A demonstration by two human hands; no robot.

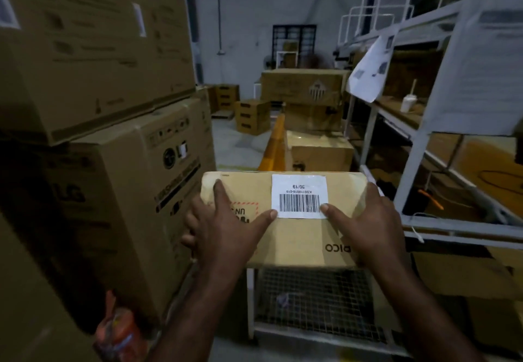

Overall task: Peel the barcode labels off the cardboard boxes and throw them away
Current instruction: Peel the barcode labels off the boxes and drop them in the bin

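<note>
Cardboard box (300,238) gripped between left hand (226,227), right hand (368,220).

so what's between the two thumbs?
Head view: the white barcode label on the brown cardboard box; left hand and right hand thumbs touch its bottom corners.

So the cardboard box (297,240) is sitting on a white wire-mesh cart (311,305), which is standing on the grey floor (235,146) beside big stacked cartons (127,177).
</note>
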